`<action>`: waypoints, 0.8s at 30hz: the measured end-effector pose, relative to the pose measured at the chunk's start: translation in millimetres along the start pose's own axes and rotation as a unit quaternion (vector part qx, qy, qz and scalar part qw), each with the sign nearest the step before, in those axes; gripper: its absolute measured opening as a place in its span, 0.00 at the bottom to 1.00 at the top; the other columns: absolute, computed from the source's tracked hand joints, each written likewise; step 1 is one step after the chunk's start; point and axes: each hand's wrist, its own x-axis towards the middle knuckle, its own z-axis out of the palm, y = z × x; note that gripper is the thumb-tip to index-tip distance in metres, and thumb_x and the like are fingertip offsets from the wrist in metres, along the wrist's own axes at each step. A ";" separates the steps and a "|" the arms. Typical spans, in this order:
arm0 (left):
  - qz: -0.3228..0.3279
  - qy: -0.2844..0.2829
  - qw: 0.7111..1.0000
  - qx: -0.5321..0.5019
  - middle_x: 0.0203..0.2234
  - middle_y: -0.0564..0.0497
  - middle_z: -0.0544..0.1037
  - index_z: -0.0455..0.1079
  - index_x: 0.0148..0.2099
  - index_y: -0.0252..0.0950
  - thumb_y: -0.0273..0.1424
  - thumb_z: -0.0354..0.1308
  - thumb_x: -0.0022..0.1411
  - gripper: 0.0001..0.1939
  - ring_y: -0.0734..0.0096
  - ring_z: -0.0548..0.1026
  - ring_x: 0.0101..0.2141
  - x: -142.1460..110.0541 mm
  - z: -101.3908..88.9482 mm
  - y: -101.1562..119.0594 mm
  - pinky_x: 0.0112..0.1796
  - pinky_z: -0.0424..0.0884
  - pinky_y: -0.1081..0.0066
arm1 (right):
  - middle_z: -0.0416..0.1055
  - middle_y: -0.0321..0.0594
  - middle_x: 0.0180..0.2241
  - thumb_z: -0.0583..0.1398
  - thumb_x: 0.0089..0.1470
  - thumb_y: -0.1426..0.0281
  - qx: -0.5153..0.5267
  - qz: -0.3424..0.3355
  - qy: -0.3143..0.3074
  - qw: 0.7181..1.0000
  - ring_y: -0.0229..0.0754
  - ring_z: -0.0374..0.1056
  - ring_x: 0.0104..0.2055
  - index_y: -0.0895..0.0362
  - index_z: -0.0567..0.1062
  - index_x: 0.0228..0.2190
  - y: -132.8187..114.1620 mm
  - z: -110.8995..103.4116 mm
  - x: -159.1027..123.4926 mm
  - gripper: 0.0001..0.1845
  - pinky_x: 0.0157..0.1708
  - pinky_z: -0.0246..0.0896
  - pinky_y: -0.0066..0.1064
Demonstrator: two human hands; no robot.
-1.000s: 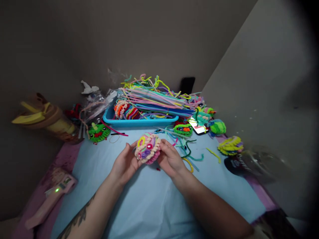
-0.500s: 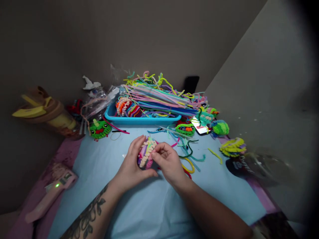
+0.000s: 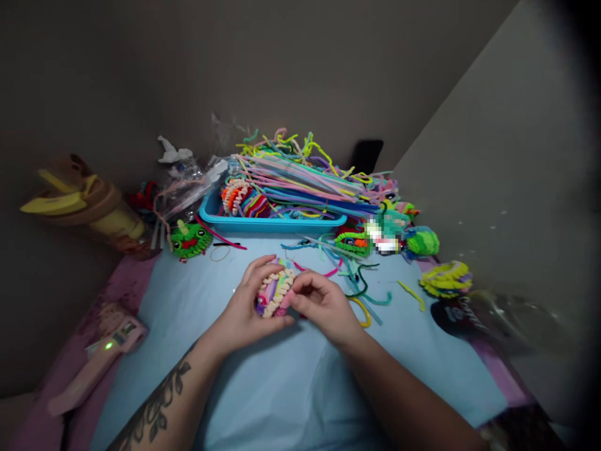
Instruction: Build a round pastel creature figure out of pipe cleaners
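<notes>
A small rounded pipe-cleaner craft [image 3: 278,291] in cream, pink, purple, yellow and blue sits between my two hands above the blue cloth. My left hand [image 3: 251,307] curls round its left side, with fingers over the top and the thumb below. A cream coiled pipe cleaner runs across its front, and a pink coil [image 3: 284,302] lies along the right edge. My right hand [image 3: 323,307] pinches at that pink edge with thumb and forefinger; the fingertips hide exactly what is gripped. A magenta pipe cleaner [image 3: 334,270] lies just behind the right hand.
Behind stands a blue tray [image 3: 277,224] heaped with pipe cleaners. A green craft figure [image 3: 190,239] is left of it; a yellow craft [image 3: 446,279] and a dark-lidded clear cup [image 3: 493,319] lie right. A pink glue gun [image 3: 101,357] with a lit green light rests at left.
The craft has turned slightly in my hands, showing more of its striped front and a pink bead-like spot. My right fingers stay pinched at its edge. The whole view has shifted a little.
</notes>
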 end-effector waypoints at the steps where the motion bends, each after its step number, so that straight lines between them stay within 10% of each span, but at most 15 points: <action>1: -0.001 0.003 1.000 0.004 0.57 0.40 0.58 0.58 0.57 0.43 0.36 0.68 0.47 0.36 0.49 0.56 0.60 0.2 -0.2 0.1 0.56 0.59 0.52 | 0.70 0.36 0.29 0.65 0.49 0.68 -0.025 -0.013 0.001 1.000 0.38 0.67 0.34 0.55 0.73 0.29 -0.3 -2.2 0.2 0.06 0.36 0.62 0.30; 12: 0.022 0.052 0.994 0.091 0.58 0.41 0.54 0.54 0.58 0.45 0.32 0.66 0.51 0.35 0.50 0.56 0.60 -0.6 1.4 -2.0 0.55 0.59 0.50 | 0.70 0.40 0.31 0.58 0.54 0.75 -0.376 -0.264 0.057 0.886 0.41 0.68 0.35 0.53 0.75 0.34 -4.7 -9.1 -5.1 0.07 0.34 0.65 0.32; 24: 0.044 0.059 0.979 0.188 0.60 0.43 0.51 0.55 0.60 0.48 0.29 0.60 0.56 0.31 0.51 0.57 0.59 -2.3 3.3 -4.7 0.55 0.60 0.50 | 0.72 0.43 0.34 0.54 0.57 0.77 -0.502 -0.283 -0.016 0.817 0.43 0.67 0.38 0.55 0.73 0.38 0.3 -11.8 -1.8 0.10 0.43 0.64 0.38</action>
